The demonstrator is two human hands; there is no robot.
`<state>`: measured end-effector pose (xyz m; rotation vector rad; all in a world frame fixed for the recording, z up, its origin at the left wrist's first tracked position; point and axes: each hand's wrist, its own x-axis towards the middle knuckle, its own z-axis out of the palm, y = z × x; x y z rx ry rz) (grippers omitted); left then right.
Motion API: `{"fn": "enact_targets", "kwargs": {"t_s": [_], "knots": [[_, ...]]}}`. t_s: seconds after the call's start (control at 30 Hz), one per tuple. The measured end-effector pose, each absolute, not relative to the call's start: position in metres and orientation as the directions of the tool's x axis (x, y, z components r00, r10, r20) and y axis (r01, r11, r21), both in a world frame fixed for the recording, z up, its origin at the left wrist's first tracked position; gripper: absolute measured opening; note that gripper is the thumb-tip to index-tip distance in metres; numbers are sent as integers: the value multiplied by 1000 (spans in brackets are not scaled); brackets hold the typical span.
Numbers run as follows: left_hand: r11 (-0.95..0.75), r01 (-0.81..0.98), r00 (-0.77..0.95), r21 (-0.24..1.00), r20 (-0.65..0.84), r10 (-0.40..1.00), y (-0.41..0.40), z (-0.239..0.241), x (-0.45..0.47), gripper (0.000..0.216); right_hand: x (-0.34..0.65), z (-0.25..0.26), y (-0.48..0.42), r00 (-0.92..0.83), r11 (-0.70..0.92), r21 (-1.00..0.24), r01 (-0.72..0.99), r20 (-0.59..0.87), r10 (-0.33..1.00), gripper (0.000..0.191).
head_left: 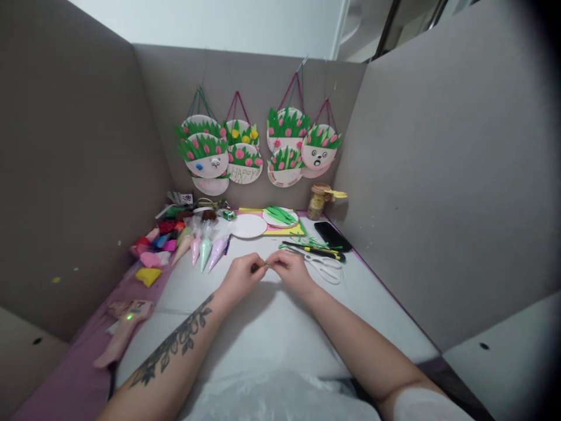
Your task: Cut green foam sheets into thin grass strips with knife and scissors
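My left hand [243, 273] and my right hand [290, 270] meet fingertip to fingertip over the white table sheet. Both are closed in a pinch on a tiny green piece [266, 264], too small to make out further. Close to my right hand lie white-handled scissors [326, 270] and a black and yellow utility knife [322, 251], with thin green scraps [313, 241] around them. Beyond my hands are a plain white paper plate [249, 226] and another plate bearing green strips [280, 216].
Piping bags [205, 252] and colourful clay packets [151, 257] lie at the left, with a pink glue gun [125, 333] nearer. A black phone [333, 236] and a lidded jar [318, 202] stand right. Decorated plates [204, 155] hang on the back partition; grey side panels [438, 164] enclose the table.
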<state>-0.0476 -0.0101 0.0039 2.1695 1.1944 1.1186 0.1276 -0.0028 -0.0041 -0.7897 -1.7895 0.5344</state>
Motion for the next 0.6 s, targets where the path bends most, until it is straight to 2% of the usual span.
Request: {"fn": "enact_targets", "kwargs": {"t_s": [0.1,0.2,0.37,0.5,0.6], "knots": [[-541,503,298,674,452,841,-10,5,-48,10,128,-2,-2,-210,653,-709,266,618,758,10],[-556,512,305,655,467,830,-10,6,-49,12,128,-4,-2,-148,548,-801,239,528,836,4],[-609,522,325,598,520,790,-12,7,-49,14,122,-6,-3,-111,345,-937,49,338,934,7],[-646,536,355,543,550,756,-14,7,-48,16,121,-4,-5,-104,319,-948,7,317,943,6],[-632,523,345,571,536,770,-15,8,-48,14,123,-4,-5,-98,335,-942,15,332,938,6]]}}
